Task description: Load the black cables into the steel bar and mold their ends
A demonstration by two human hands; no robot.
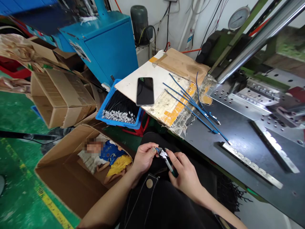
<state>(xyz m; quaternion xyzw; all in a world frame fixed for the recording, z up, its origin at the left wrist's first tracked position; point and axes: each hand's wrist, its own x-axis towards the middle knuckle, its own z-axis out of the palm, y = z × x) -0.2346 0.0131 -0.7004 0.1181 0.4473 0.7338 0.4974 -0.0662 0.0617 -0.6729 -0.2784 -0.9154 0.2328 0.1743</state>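
My right hand (184,168) is closed around a pair of pliers (169,165) with a dark green grip. Between the thumb and fingers of my left hand (145,157), a small blue piece (157,149) is pinched. The pliers' metal jaws meet this piece just above my lap; whether they are clamped on it is too small to tell. On the bench to the right lie several blue cables (196,106) with small metal ends, apart from both hands.
A phone (145,91) lies on a white board (128,83). Below it, a blue bin (98,114) holds black cables with silvery ends. A person (111,159) lies in a cardboard box (59,171) at my left. Metal bars (252,165) and a press (262,92) occupy the right.
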